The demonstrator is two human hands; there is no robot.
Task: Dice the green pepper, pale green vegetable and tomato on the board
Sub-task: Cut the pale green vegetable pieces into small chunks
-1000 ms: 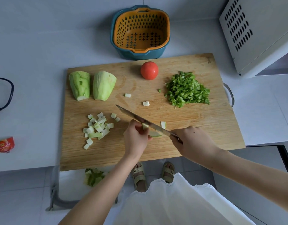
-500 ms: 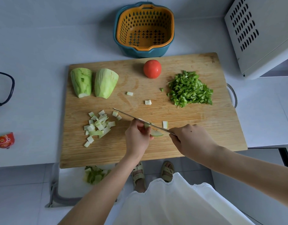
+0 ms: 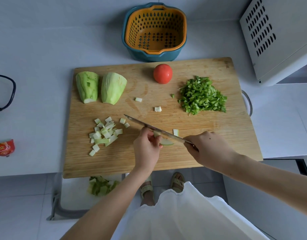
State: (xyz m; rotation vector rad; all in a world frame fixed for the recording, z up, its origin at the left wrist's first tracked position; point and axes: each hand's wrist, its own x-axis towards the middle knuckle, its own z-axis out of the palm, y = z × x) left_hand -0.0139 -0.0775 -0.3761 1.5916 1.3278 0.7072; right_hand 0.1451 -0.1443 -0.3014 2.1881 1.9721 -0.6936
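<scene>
On the wooden board (image 3: 209, 149) my left hand (image 3: 146, 148) pinches a thin slice of pale green vegetable (image 3: 166, 142) near the front edge. My right hand (image 3: 208, 149) grips the handle of a knife (image 3: 149, 126), whose blade lies across that slice and points left. A heap of pale green dice (image 3: 105, 134) lies to the left. Two large pale green vegetable pieces (image 3: 100, 87) sit at the board's back left. A whole tomato (image 3: 162, 73) stands at the back middle. Diced green pepper (image 3: 202, 97) is piled at the right.
An orange strainer in a teal bowl (image 3: 155, 32) stands behind the board. A white appliance (image 3: 277, 37) fills the back right. A black cable (image 3: 5, 94) and a small red packet (image 3: 4, 147) lie left on the counter. Below the counter a bin (image 3: 74, 196) holds green scraps.
The knife has tilted onto its edge, with the blade set across the slice. My hands have stayed at the same spot; the view has shifted slightly.
</scene>
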